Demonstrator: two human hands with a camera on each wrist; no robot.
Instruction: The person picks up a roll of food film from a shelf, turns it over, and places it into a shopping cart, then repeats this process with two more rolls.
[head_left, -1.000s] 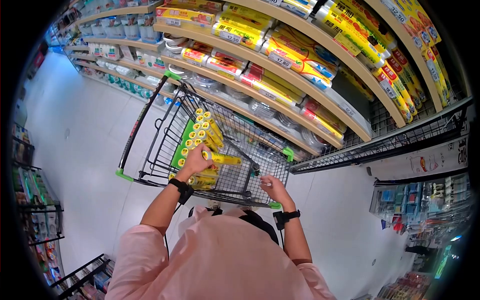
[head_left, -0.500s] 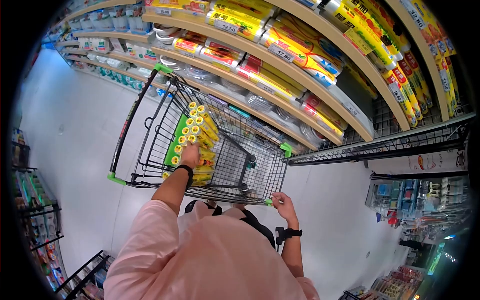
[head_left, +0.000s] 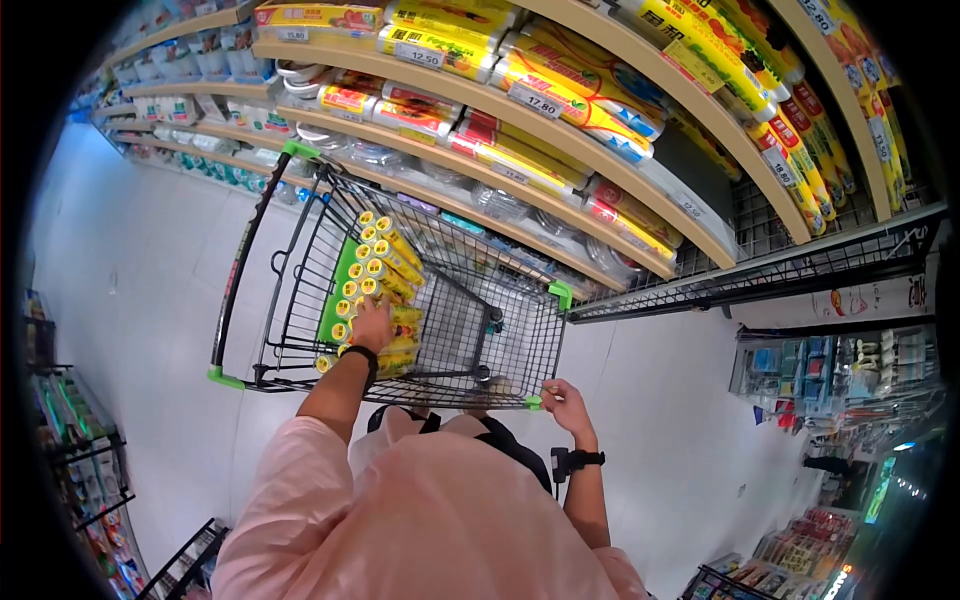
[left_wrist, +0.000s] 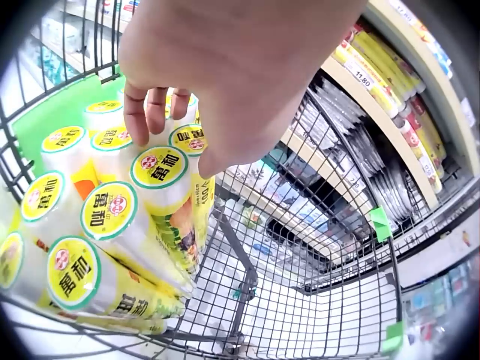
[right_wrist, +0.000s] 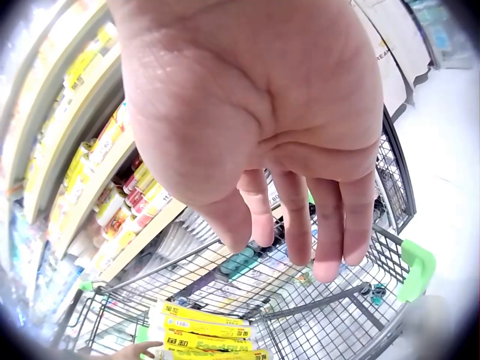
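My left hand (head_left: 373, 325) is over upright-stacked yellow rolls of plastic bags or wrap (head_left: 400, 262) at the handle end of a shopping cart (head_left: 440, 190). In the left wrist view, its loosely bent fingers (left_wrist: 155, 112) reach over the round roll ends, the thumb beside one roll (left_wrist: 159, 166); none is lifted out. The rolls' white-and-yellow ends face up toward the green panel (left_wrist: 67, 112). My right hand (head_left: 568, 410) is beside the cart's green front corner (head_left: 534, 402). Its fingers hang down, relaxed and holding nothing, in the right wrist view.
Shelves with yellow rolls (head_left: 575, 105) and price tags run along the cart's far side. Clear plastic containers (head_left: 500, 200) fill a lower shelf. A rack of hanging goods (head_left: 810, 375) stands at the right; another display (head_left: 75, 440) is at the left.
My left hand lowered a yellow roll among the others and now has its fingers loosened over their ends. My right hand moved outward to the cart's front corner. The view shifted slightly.
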